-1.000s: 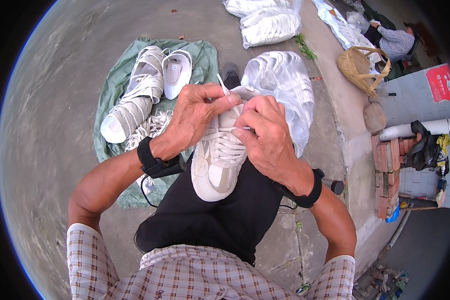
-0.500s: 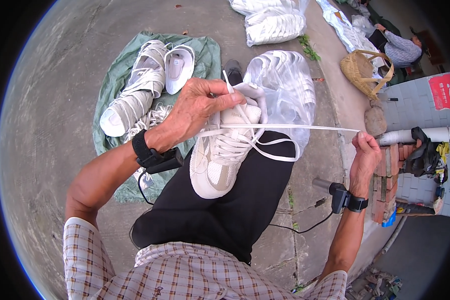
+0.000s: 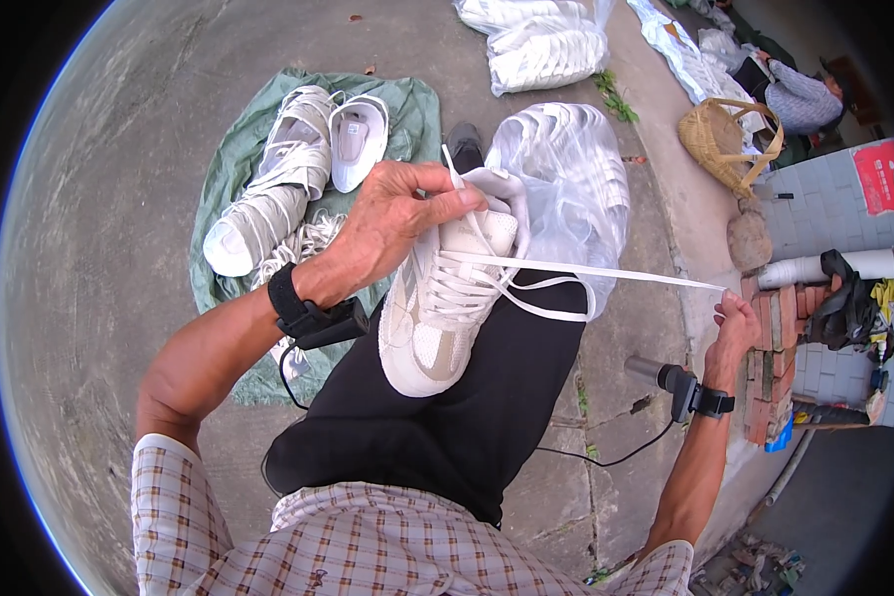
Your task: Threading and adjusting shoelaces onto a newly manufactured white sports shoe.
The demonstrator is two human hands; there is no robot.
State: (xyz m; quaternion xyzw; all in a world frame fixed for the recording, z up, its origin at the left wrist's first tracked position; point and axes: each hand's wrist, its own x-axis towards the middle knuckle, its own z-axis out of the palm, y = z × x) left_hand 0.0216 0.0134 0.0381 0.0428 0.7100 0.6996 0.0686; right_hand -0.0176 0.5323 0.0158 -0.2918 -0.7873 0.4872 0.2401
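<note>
A white and beige sneaker (image 3: 429, 333) rests on my black-trousered thighs, its toe toward me. Its flat white shoelace (image 3: 606, 270) runs through the eyelets and stretches nearly straight from the upper eyelets to the right. Out at that side, my right hand (image 3: 733, 328) is closed, pinching the far part of the lace. Above the sneaker's tongue, my left hand (image 3: 397, 219) pinches another length of lace between thumb and fingers, with a short tip sticking up. A loose loop of lace hangs at the sneaker's right side.
Left of my legs, several white sneakers (image 3: 268, 204) lie on a green plastic sheet (image 3: 230, 288). Clear bags of white shoes or shoe parts (image 3: 561, 159) stand ahead. To the right are a wicker basket (image 3: 710, 149), stacked bricks (image 3: 770, 382) and, farther off, a seated person (image 3: 803, 97).
My right hand has moved slightly right and down, and the taut lace now slopes down toward it. The lace stretch that reached left across the sneaker has been drawn in. My left hand barely moved.
</note>
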